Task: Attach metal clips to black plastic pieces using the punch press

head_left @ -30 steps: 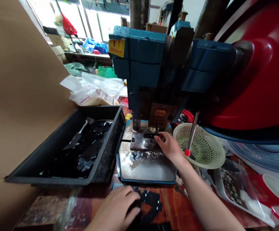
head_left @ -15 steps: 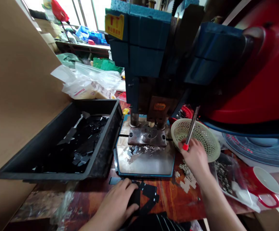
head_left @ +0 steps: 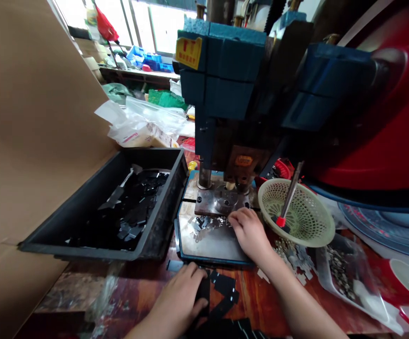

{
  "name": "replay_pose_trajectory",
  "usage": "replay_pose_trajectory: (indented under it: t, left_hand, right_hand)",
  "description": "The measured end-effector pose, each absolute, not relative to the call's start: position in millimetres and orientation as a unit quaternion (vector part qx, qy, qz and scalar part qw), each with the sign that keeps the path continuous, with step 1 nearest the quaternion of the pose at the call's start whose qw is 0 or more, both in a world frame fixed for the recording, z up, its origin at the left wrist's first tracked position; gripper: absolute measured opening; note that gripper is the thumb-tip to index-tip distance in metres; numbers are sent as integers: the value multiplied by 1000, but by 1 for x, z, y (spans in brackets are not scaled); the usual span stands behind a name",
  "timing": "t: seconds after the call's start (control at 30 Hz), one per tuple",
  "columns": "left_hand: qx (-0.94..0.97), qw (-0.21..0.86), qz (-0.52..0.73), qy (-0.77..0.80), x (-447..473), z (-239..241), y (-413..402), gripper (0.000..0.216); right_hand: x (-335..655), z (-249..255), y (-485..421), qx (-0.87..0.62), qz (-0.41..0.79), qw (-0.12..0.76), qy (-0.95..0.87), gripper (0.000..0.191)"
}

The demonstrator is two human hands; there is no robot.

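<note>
My left hand (head_left: pixel 185 294) lies at the near table edge, thumb and fingers closed round a flat black piece (head_left: pixel 204 289). Other thin black pieces (head_left: pixel 224 284) lie just right of it. My right hand (head_left: pixel 252 235) is over the bed (head_left: pixel 211 245) of a blue press, fingers bent together at the front right of the steel die block (head_left: pixel 213 202). Whatever its fingertips pinch is hidden. Small shiny metal pieces (head_left: pixel 204 222) are scattered along the block's front. A metal lever with a red collar (head_left: pixel 291 200) stands apart from my right hand, in front of the basket.
A black tray (head_left: pixel 130 254) of dark flat pieces stands left, beside a cardboard wall (head_left: pixel 42 117). At right are a pale green basket (head_left: pixel 322 226), loose metal pieces (head_left: pixel 301 261), a plastic container of small parts (head_left: pixel 338 273) and a red mug (head_left: pixel 384 278). The press's big red wheel (head_left: pixel 377 136) overhangs them.
My right hand has left the red-collared lever and moved left to the die block's front. My left hand stays on the black pieces. The whole view has shifted slightly.
</note>
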State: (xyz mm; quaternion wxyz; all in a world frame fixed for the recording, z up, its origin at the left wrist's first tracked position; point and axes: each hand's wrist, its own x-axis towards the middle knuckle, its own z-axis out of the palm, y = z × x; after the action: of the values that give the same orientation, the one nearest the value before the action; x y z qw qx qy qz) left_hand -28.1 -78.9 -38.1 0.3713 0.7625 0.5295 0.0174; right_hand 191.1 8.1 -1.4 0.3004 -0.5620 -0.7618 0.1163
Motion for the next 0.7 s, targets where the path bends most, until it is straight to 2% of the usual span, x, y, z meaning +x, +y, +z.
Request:
replay_pose_trajectory:
  t: [0.13,0.27,0.47,0.57,0.7]
  left_hand:
    - [760,372,30,532,-29,-41,-79,32]
    - [746,399,28,532,-26,-39,-78,30]
    - [731,440,48,519,-22,-32,-78,32]
    - [735,443,112,500,-22,-24,-73,33]
    - [654,494,246,518,-23,-5,-55,20]
  right_hand:
    - [189,9,44,-577,126,386,-708,19]
    - [188,9,76,-592,156,398,-683,13]
    - [191,6,83,-578,199,402,-681,13]
    - [193,6,82,-580,211,414,-669,14]
    - [194,11,69,-591,213,445,-638,23]
